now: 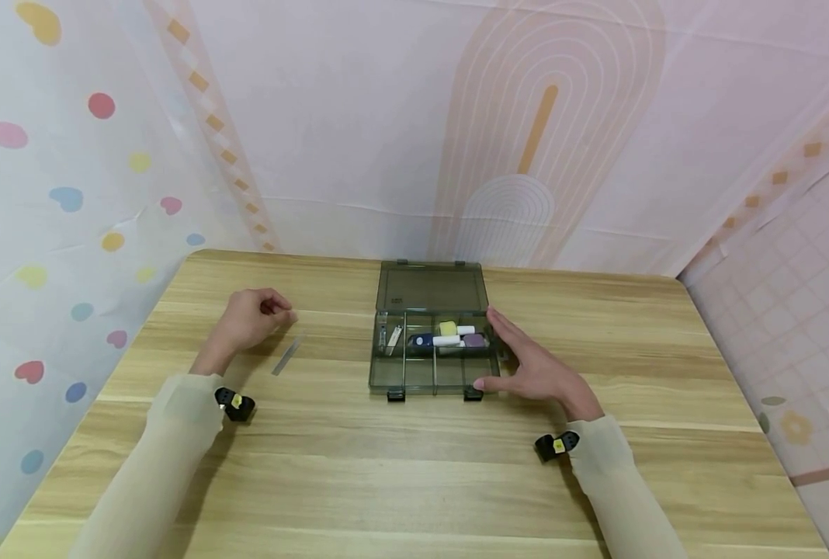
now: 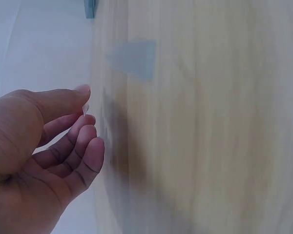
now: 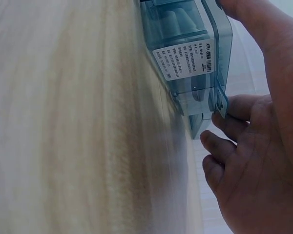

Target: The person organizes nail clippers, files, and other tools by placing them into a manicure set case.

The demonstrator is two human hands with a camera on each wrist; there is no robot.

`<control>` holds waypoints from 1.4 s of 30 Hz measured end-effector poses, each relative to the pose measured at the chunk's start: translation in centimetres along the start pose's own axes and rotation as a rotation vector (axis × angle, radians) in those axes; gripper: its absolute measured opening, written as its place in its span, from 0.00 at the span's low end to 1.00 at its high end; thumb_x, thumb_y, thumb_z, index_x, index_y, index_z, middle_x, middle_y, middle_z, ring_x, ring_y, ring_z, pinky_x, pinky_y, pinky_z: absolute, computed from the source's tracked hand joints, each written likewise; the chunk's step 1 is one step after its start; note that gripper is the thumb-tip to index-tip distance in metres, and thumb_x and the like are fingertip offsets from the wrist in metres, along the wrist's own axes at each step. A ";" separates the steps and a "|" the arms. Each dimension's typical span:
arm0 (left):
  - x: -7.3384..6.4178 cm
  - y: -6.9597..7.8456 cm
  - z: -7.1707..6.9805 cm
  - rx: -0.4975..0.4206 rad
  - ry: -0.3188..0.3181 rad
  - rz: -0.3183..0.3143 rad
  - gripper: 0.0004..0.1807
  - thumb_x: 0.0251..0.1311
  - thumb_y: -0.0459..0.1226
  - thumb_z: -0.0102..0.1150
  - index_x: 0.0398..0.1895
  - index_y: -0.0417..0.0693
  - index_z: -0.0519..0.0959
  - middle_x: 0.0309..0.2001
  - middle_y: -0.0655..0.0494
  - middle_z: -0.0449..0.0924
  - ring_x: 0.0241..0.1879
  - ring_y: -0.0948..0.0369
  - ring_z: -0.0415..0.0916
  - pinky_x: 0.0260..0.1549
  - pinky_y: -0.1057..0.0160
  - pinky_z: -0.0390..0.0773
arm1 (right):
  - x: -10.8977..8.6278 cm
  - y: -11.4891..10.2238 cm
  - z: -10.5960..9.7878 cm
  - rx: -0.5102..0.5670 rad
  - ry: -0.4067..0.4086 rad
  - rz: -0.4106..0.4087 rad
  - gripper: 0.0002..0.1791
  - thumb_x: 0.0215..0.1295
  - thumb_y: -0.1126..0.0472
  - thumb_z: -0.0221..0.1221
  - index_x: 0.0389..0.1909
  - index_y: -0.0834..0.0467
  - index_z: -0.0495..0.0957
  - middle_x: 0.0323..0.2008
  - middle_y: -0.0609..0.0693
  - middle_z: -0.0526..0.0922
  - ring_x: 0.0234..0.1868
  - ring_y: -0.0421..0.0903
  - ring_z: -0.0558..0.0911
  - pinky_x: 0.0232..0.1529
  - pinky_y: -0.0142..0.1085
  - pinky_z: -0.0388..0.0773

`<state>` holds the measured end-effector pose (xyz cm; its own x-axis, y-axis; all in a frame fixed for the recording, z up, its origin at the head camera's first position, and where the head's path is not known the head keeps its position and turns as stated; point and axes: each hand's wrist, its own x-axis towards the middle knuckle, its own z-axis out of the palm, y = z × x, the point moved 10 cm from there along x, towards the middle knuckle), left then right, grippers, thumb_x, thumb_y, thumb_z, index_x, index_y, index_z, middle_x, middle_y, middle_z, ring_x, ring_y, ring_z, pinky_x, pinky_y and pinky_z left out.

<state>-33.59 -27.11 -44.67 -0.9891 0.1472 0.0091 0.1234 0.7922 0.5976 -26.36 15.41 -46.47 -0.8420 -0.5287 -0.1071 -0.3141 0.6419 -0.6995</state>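
My left hand (image 1: 252, 317) is raised at the left side of the table. Its thumb and index finger pinch a small clear piece (image 2: 86, 108), mostly hidden by the fingertips. Just below that hand lies a thin flat grey strip (image 1: 288, 355). A see-through grey divided storage box (image 1: 420, 380) stands open at the middle. My right hand (image 1: 535, 371) spans the box's right end, thumb at the front edge and straight fingers along the far right corner. In the box are a nail clipper (image 1: 394, 339) and several small bottles, including a white-capped blue one (image 1: 421, 340).
The box's lid (image 1: 431, 286) lies back toward the wall, and two black latches (image 1: 396, 396) show along its front. A white printed label (image 3: 184, 59) is on the box's side. The wooden table (image 1: 359, 466) meets a patterned cloth backdrop (image 1: 345, 140) behind.
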 end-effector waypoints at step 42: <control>-3.6 10.2 3.6 -0.150 0.092 0.200 0.06 0.64 0.34 0.69 0.40 0.40 0.85 0.34 0.50 0.84 0.32 0.59 0.78 0.33 0.70 0.81 | 0.1 0.4 0.0 0.011 0.002 0.020 0.66 0.59 0.35 0.70 0.84 0.47 0.36 0.85 0.43 0.35 0.84 0.53 0.40 0.80 0.60 0.50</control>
<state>-28.50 -17.41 -41.48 -0.9501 0.2324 0.2079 0.3109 0.6551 0.6886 -26.59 15.59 -46.79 -0.8489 -0.5149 -0.1196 -0.2927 0.6462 -0.7048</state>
